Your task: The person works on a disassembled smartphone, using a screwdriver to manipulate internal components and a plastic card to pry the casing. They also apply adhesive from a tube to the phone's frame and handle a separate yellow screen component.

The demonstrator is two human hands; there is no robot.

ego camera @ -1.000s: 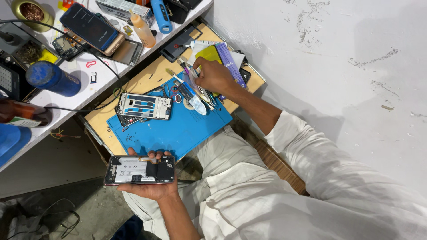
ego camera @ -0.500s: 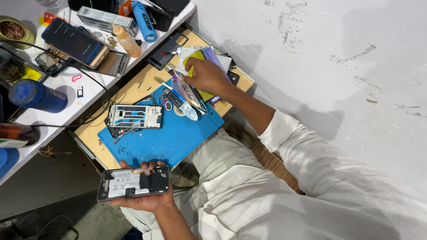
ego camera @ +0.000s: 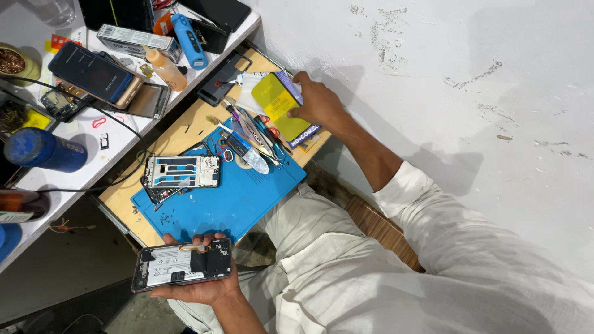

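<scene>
The left hand (ego camera: pixel 201 281) is cradling an opened phone (ego camera: pixel 182 265) from beneath, near the bottom edge of the view, with its fingers curling up over the far edge and clamping the body; the phone is lying back-side up, showing its pale battery and dark board. The right hand (ego camera: pixel 318 102) is reaching far across the wooden tray (ego camera: pixel 185 133), fingers pressing together on a yellow box (ego camera: pixel 276 99) lying at the tray's far right corner. Between the hands, a blue work mat (ego camera: pixel 247 198) is carrying a phone frame (ego camera: pixel 181 171) at its left and a cluster of hand tools (ego camera: pixel 253 133) toward the far side.
</scene>
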